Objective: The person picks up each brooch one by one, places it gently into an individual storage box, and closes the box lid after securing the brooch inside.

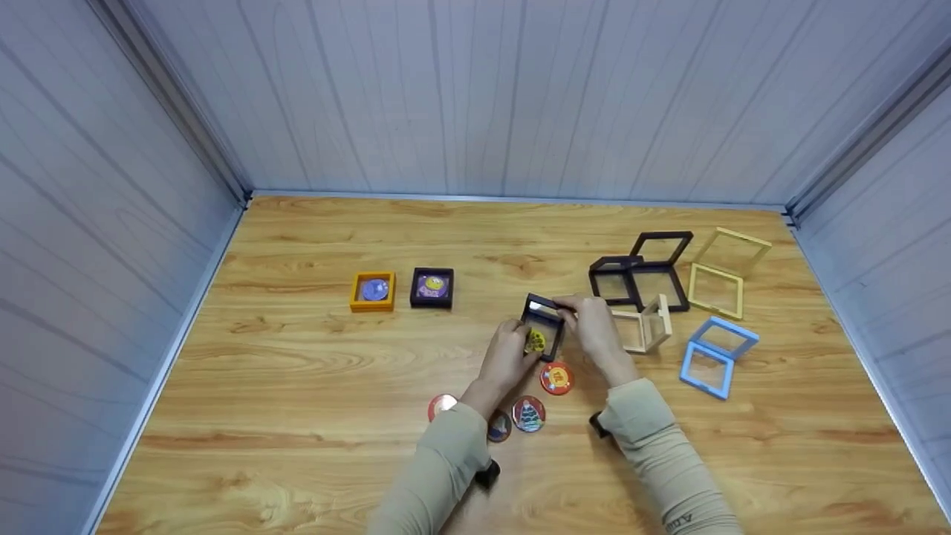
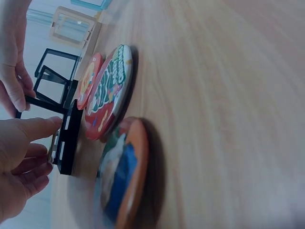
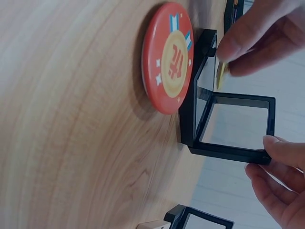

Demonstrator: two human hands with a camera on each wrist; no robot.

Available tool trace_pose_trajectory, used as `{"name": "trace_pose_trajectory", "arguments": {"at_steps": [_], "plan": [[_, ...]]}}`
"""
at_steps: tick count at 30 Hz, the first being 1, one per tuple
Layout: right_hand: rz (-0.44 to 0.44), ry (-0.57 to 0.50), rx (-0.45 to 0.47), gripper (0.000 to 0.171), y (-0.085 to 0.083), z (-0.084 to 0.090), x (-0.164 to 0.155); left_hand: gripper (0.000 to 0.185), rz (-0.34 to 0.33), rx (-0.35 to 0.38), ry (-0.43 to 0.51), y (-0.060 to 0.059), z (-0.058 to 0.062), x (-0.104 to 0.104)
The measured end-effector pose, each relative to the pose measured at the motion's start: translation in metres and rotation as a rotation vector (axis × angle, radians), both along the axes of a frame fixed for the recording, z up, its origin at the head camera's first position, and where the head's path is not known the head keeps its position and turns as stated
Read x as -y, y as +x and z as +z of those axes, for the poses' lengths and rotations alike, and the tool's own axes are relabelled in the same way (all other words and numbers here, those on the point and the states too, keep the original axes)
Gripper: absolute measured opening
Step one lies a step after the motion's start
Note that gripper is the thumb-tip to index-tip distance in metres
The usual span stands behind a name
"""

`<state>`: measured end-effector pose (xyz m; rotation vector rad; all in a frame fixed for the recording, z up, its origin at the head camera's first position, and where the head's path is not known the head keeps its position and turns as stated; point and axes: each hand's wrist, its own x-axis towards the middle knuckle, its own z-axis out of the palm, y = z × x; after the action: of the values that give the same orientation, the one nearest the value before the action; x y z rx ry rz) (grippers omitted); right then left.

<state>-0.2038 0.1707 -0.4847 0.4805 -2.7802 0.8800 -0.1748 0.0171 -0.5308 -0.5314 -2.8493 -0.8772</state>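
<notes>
A black hinged display frame stands open on the wooden table, its lid raised, with clear film in both halves. My right hand pinches a corner of the lid between thumb and fingers. Over the lower half, my left hand pinches a small yellow round badge by its edge. Just in front of the frame lies a red badge with a gold centre. Nearer are a Christmas-tree badge, a dark-centred badge, and a red-and-white badge partly behind the left sleeve.
To the left sit two shut frames with badges inside, one orange and one black. Open frames at right: black ones, a cream one, a yellow one and a blue one. Pale walls surround the table.
</notes>
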Motion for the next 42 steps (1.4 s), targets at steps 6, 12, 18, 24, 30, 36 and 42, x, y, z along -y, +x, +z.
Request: {"name": "trace_pose_trajectory", "arguments": {"at_steps": [6,12,18,24,30,36,42], "plan": [[-0.003,-0.006,0.006,0.017,0.0,0.001,0.001,0.037,0.021,0.016,-0.028,-0.007,-0.001,-0.008],[-0.004,-0.021,0.007,0.018,0.001,0.001,0.001,0.037,0.017,-0.013,-0.071,-0.011,-0.002,-0.012],[-0.004,-0.023,0.018,0.018,0.001,0.001,0.001,0.036,0.012,-0.034,-0.097,-0.013,-0.005,-0.014],[-0.009,-0.008,0.037,0.019,0.001,0.001,0.001,0.034,0.007,-0.06,-0.103,-0.015,-0.007,-0.014],[-0.005,0.002,0.044,0.019,0.0,0.001,0.0,0.034,0.011,-0.059,-0.137,-0.015,-0.006,-0.015],[0.002,-0.003,0.046,0.019,0.001,0.002,0.0,0.036,0.03,-0.068,-0.17,-0.015,-0.007,-0.015],[-0.001,0.004,0.041,0.019,0.0,0.002,0.0,0.048,0.036,-0.091,-0.144,-0.013,-0.007,-0.011]]}}
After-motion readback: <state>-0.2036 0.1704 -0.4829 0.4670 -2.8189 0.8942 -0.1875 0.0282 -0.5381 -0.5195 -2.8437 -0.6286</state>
